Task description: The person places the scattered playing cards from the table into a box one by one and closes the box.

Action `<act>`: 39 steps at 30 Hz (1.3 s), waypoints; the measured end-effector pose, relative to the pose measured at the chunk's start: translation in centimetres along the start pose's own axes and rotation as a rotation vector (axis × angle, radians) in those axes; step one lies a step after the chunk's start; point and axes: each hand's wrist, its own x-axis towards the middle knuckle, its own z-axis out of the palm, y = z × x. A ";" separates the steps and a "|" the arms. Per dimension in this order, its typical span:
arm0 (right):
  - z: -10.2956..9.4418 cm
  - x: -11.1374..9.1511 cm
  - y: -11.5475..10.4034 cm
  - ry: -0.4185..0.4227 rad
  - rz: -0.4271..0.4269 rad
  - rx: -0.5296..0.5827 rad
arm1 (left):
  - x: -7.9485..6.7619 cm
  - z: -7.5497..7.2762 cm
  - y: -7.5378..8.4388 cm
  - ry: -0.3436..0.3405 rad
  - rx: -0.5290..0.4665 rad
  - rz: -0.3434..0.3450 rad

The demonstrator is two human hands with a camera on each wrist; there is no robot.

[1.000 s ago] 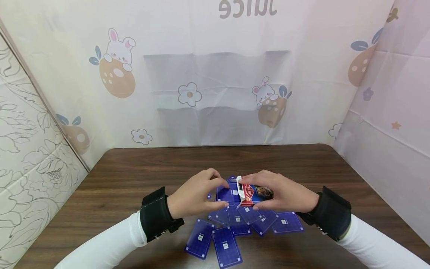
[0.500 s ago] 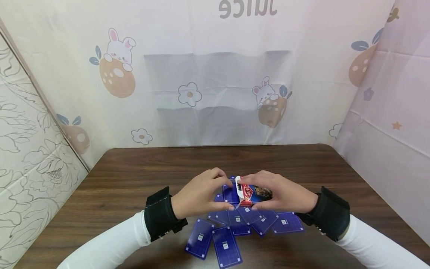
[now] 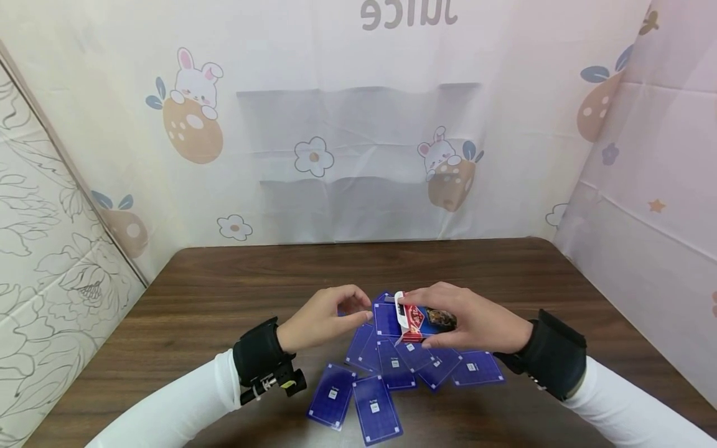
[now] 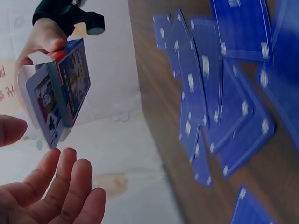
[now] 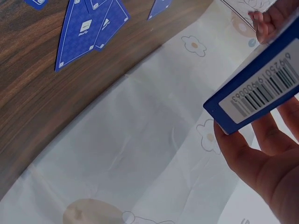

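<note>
My right hand (image 3: 484, 320) grips a small red and blue card box (image 3: 416, 318), thumb on the near side and fingers on the far side. The box's open end points left, and its white flap (image 4: 39, 100) stands out in the left wrist view. A barcode label (image 5: 261, 91) shows on its side in the right wrist view. Just left of the box is my left hand (image 3: 322, 318), its fingers loosely bent and apart, with nothing between them. Blue-backed playing cards (image 3: 376, 407) lie spread on the table below the hands, some overlapping.
The brown wooden table (image 3: 224, 298) carries the cards. Behind it hangs a pale printed curtain (image 3: 358, 137), and more patterned cloth (image 3: 644, 261) closes in the right side. Black bands (image 3: 551, 354) with cameras sit on both wrists.
My left hand moved slightly right towards the box, then drew back left and turned at the wrist, fingers loosened. My right hand and the box have hardly moved.
</note>
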 end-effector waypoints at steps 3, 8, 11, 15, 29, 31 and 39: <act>0.1 0.1 0.0 -0.003 -0.003 0.005 | 0.3 0.5 -0.4 -0.044 -0.098 -0.063; 0.2 0.2 -0.1 0.005 -0.024 -0.005 | 0.5 1.1 -0.8 -0.119 -0.260 -0.136; 0.4 0.2 0.0 0.011 -0.040 -0.013 | 0.7 1.4 -0.8 -0.139 -0.315 -0.151; 0.6 0.3 0.0 0.016 -0.054 -0.013 | 0.9 1.8 -0.5 -0.151 -0.345 -0.151; 1.0 0.6 -0.3 0.031 -0.080 -0.004 | 1.7 2.8 -0.4 -0.158 -0.374 -0.087; 1.0 0.6 -0.3 0.032 -0.081 -0.007 | 1.6 2.7 -0.5 -0.155 -0.356 -0.079; 0.7 0.3 -0.3 0.016 -0.042 -0.010 | 1.0 0.9 -1.1 -0.045 -0.062 -0.005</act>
